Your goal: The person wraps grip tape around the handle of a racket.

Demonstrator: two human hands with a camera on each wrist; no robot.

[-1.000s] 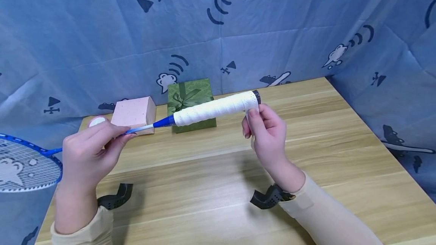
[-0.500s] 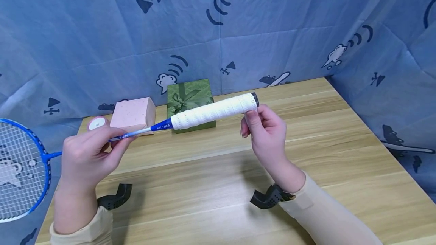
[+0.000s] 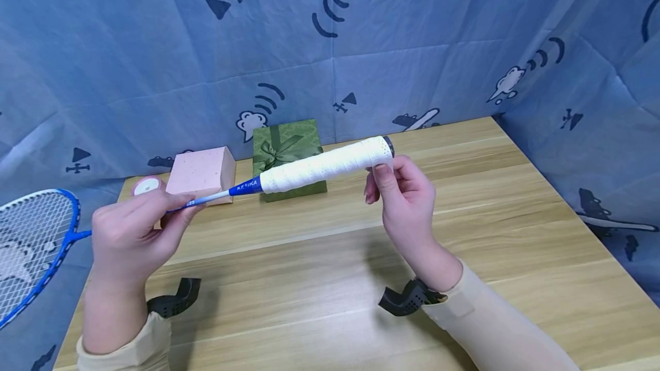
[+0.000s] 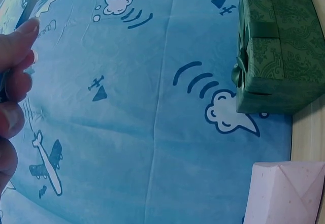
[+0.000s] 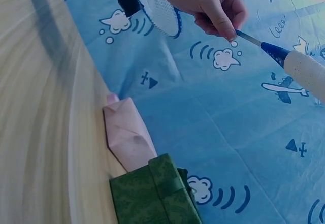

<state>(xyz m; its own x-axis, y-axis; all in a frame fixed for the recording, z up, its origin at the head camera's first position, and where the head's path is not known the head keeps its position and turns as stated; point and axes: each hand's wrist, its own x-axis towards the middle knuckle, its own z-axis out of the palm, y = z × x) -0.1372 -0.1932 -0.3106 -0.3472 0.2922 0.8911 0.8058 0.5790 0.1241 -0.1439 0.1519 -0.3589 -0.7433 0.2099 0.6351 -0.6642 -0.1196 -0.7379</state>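
Observation:
My left hand (image 3: 131, 231) pinches the thin shaft of a badminton racket (image 3: 245, 186) between thumb and fingers. The racket is held in the air, its strung blue-and-white head off to the left and its handle pointing right. White perforated grip tape (image 3: 327, 166) is wound around the handle nearly to the black butt end. There my right hand (image 3: 409, 205) pinches the tape with thumb and fingers, just under the handle. Fingers (image 4: 18, 51) of the left hand show at the edge of the left wrist view. In the right wrist view, the right hand itself is out of sight.
A green gift box (image 3: 289, 136) with a ribbon bow stands at the table's back, behind the handle. Left of it are a pink box (image 3: 198, 170) and a pink-and-white roll (image 3: 148, 185). Blue patterned cloth (image 3: 412, 73) hangs behind the wooden table (image 3: 309, 302).
The racket has turned back and forth about its shaft, its head tilting differently in each frame. The strip of tape visible below the right thumb has shortened. Both hands stay almost in place.

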